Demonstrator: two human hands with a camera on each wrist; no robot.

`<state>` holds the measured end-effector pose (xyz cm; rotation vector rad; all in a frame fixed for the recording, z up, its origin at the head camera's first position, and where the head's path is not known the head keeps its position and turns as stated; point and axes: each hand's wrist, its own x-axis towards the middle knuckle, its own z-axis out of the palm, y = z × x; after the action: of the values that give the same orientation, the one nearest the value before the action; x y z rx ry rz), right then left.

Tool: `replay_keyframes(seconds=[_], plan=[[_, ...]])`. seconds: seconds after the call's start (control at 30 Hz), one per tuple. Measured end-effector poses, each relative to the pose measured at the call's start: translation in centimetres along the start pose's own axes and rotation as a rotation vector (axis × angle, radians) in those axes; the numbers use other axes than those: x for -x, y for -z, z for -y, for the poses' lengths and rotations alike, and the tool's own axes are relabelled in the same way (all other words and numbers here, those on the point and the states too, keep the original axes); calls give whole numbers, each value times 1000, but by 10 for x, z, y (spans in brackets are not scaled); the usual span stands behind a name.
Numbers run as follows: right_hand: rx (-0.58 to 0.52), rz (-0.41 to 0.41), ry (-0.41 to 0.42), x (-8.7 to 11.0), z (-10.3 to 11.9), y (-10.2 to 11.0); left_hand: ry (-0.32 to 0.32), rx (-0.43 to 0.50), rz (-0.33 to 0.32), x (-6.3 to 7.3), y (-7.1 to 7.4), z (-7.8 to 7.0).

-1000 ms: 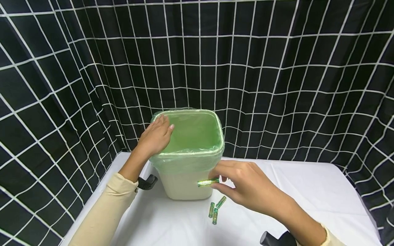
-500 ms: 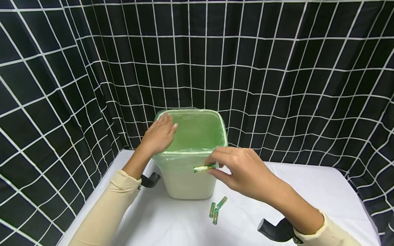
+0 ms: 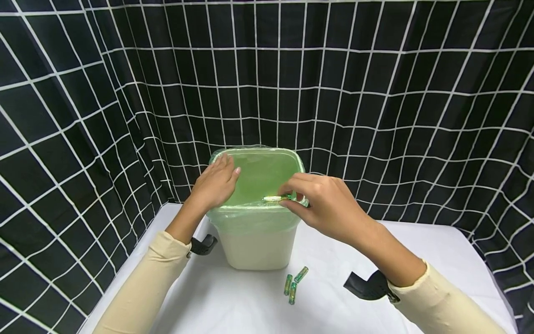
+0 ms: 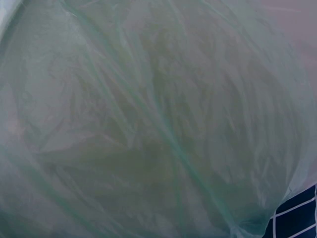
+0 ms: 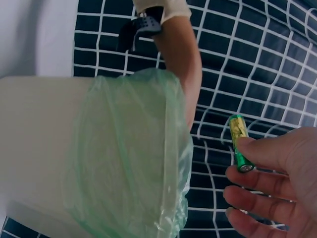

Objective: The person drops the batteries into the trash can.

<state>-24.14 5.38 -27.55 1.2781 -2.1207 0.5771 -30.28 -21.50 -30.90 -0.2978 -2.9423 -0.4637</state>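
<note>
Just right of frame centre, I have the green-and-gold battery (image 3: 272, 199) pinched in the right hand (image 3: 327, 204), near the lined wastebasket's (image 3: 256, 250) front rim; I'd expect it light, rigid and slick, best held mid-barrel. My left hand (image 3: 214, 183) lies fingers extended at the left rim; three batteries (image 3: 293, 293) lie on the counter (image 3: 325, 308), lower centre.

Reads as a makeshift recording booth, lab-like; what building holds it, can't tell. Black curtain (image 3: 308, 69) with white grid, hung in folds from nine o'clock through twelve to three. White-covered table (image 3: 442, 241) toward six. Black wrist mounts (image 3: 366, 286) near five and seven.
</note>
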Motion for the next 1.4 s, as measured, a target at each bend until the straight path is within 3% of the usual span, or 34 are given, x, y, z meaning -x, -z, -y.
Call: replay_keyframes(seconds=[1.03,1.4], plan=[[75,88,-119,-33,-44,-30,-14,3,-23,0,-3,1],[134,153,-216,-39,-50,-43,-19,-11,-18,0,-2,1]])
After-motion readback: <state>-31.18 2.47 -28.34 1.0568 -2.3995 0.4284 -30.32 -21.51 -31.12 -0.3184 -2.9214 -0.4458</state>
